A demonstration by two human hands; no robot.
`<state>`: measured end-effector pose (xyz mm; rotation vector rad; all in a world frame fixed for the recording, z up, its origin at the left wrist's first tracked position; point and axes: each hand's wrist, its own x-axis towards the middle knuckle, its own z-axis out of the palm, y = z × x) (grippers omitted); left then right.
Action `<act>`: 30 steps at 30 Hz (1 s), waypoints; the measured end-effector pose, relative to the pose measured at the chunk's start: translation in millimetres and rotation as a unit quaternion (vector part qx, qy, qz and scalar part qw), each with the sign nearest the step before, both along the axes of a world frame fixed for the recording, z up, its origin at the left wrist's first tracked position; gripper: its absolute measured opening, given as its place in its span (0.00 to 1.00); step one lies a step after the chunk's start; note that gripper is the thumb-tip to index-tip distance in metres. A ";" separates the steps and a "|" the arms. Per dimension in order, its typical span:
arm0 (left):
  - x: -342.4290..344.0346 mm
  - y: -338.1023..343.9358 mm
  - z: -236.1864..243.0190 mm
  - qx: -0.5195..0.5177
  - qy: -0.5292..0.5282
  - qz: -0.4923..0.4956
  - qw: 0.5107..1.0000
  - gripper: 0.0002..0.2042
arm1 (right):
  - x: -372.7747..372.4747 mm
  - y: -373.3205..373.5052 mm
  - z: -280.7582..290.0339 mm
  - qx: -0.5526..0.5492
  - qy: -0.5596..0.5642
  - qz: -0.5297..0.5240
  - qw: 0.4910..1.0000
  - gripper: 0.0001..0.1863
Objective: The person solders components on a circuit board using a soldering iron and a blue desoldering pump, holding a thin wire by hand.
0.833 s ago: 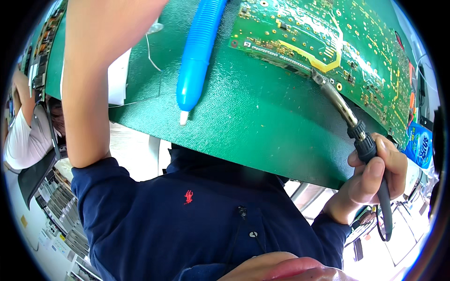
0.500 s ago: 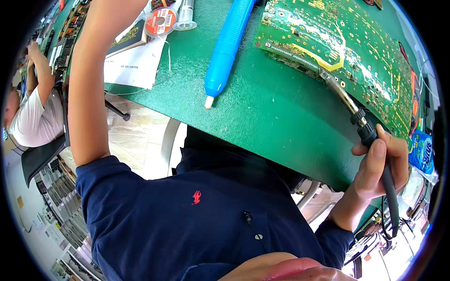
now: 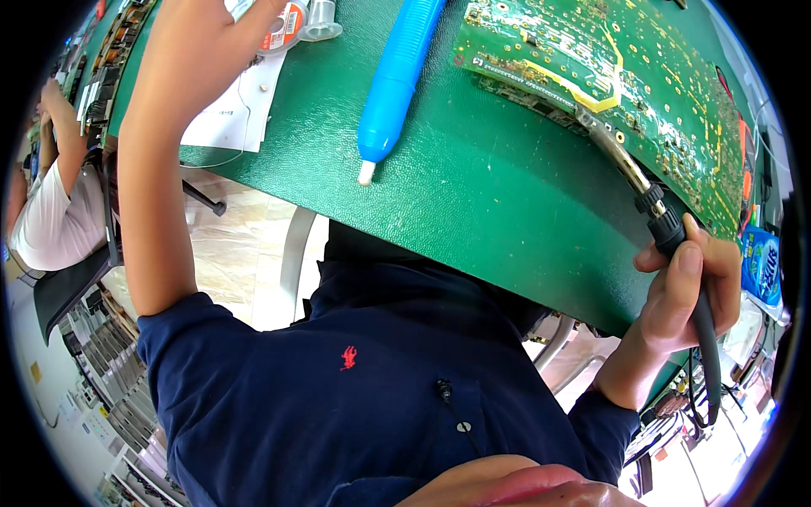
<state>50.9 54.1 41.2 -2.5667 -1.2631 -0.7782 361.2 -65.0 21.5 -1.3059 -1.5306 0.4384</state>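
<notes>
In my right hand (image 3: 688, 291) is a soldering iron (image 3: 705, 346), its dark handle between thumb and fingers. The metal tip rests at the near edge of a large green circuit board (image 3: 574, 59), by a yellow trace. My left hand (image 3: 190, 59) reaches over the top left of the table, its thumb stretched toward a spool of solder wire (image 3: 283, 32). The other fingers run out of view, so their grip is hidden. A thin wire (image 3: 242, 110) loops below that hand over white paper (image 3: 224, 127). Between my hands lies a blue desoldering pump (image 3: 390, 93) with a white tip.
A clear plastic tube (image 3: 322, 24) with a flanged end is beside the spool. At the right, a blue packet (image 3: 762, 266) lies past the board. Another person in a white shirt (image 3: 63, 220) sits at the far left, near a row of boards (image 3: 114, 63).
My left hand has come down and covers the dark booklet and part of the spool. The thin wire has shifted left. The iron stays at the board's edge; the view has moved slightly.
</notes>
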 end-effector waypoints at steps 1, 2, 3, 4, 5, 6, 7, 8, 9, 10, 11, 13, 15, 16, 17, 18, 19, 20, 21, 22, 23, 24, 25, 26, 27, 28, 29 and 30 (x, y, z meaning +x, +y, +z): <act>3.7 1.0 -7.7 0.016 -0.020 -0.012 1.000 0.10 | -0.9 -1.0 -0.3 -0.004 -0.004 -0.006 1.000 0.10; 9.4 -0.1 -12.8 0.020 -0.037 -0.022 0.999 0.10 | -1.1 -1.9 -1.8 -0.002 -0.009 -0.011 1.000 0.10; 13.6 -4.5 -13.4 0.025 -0.049 -0.026 0.998 0.10 | -1.3 -2.6 -1.7 0.000 -0.011 -0.010 1.000 0.10; 18.2 -8.4 -14.4 0.029 -0.063 -0.031 0.997 0.10 | -1.2 -3.3 -1.4 0.002 -0.012 -0.010 1.000 0.11; 20.3 -10.4 -12.7 0.023 -0.060 -0.047 0.997 0.09 | -0.6 -4.2 -0.7 -0.002 -0.009 -0.015 1.000 0.11; 20.2 -11.6 -11.0 0.000 -0.051 -0.048 0.998 0.08 | -0.6 -4.3 -0.9 -0.004 -0.004 -0.015 1.000 0.11; 20.6 -12.6 -10.1 -0.024 -0.043 -0.049 0.998 0.08 | -0.4 -4.4 -1.1 -0.007 0.001 -0.017 1.000 0.12; 21.4 -13.2 -9.8 -0.049 -0.036 -0.051 0.997 0.07 | 0.4 -4.2 -1.7 -0.006 -0.002 -0.011 1.000 0.12; 39.7 -22.0 -0.1 -0.075 -0.007 -0.021 0.997 0.07 | 2.3 -4.0 -3.0 -0.005 -0.004 -0.008 1.000 0.12; 42.8 -20.2 -0.3 -0.115 -0.025 -0.011 0.993 0.08 | 2.6 -4.1 -3.4 -0.002 -0.007 -0.003 1.000 0.12; 46.5 -18.6 -1.0 -0.155 -0.043 0.000 0.987 0.09 | 2.3 -4.8 -3.7 -0.003 -0.015 -0.008 1.000 0.12; 39.3 -9.6 -8.4 -0.220 -0.085 0.009 0.972 0.10 | -0.9 -2.4 -5.2 0.003 -0.020 -0.002 1.000 0.12; 43.0 -6.0 -2.5 -0.250 -0.054 0.025 0.966 0.12 | -1.1 -2.6 -4.6 0.003 -0.022 0.007 1.000 0.11; 46.6 -6.5 3.7 -0.260 -0.033 0.037 0.964 0.13 | -0.5 -2.7 -3.9 0.004 -0.023 0.009 1.000 0.11; 50.0 -3.6 8.2 -0.268 -0.010 0.052 0.962 0.14 | 1.4 -2.4 -3.8 0.009 -0.030 0.017 0.999 0.10; 52.7 0.1 9.8 -0.274 -0.011 0.053 0.960 0.15 | 4.0 -2.4 -3.4 0.014 -0.036 0.023 0.999 0.10; 53.8 2.4 10.8 -0.279 -0.012 0.059 0.958 0.15 | 6.0 -1.5 -4.0 0.021 -0.041 0.033 0.998 0.09; 49.4 12.8 -1.1 -0.271 -0.006 0.049 0.961 0.15 | 6.6 -0.7 -3.8 0.028 -0.046 0.043 0.998 0.09; 49.3 19.8 -2.1 -0.263 -0.001 0.038 0.964 0.16 | 3.5 -1.1 -1.3 0.029 -0.037 0.036 0.998 0.07; 49.7 24.7 0.6 -0.280 0.007 0.057 0.958 0.16 | 3.2 -0.1 -0.8 0.028 -0.035 0.040 0.998 0.07; 53.5 28.6 5.3 -0.297 0.016 0.076 0.952 0.17 | 3.0 0.8 -0.5 0.027 -0.034 0.043 0.998 0.06; 57.9 31.2 8.7 -0.316 0.021 0.094 0.944 0.17 | 4.0 0.3 0.6 0.022 -0.035 0.046 0.998 0.06; 58.9 33.8 5.7 -0.306 0.027 0.102 0.946 0.19 | 0.8 1.1 2.8 0.018 -0.021 0.041 0.999 0.04; 59.8 35.7 4.5 -0.298 0.019 0.100 0.949 0.19 | 2.1 2.5 3.6 0.021 -0.026 0.049 0.998 0.04; 61.4 36.5 1.7 -0.295 0.012 0.095 0.951 0.19 | 4.3 2.1 3.7 0.019 -0.034 0.055 0.998 0.04; 62.9 37.8 0.9 -0.291 0.004 0.091 0.952 0.19 | 5.8 2.4 3.9 0.017 -0.040 0.061 0.997 0.04; 63.6 40.1 3.0 -0.309 -0.014 0.094 0.946 0.18 | 5.4 5.0 4.9 0.025 -0.041 0.070 0.996 0.03; 63.3 41.3 3.3 -0.331 -0.032 0.097 0.938 0.18 | 5.8 4.4 5.0 0.020 -0.045 0.080 0.996 0.03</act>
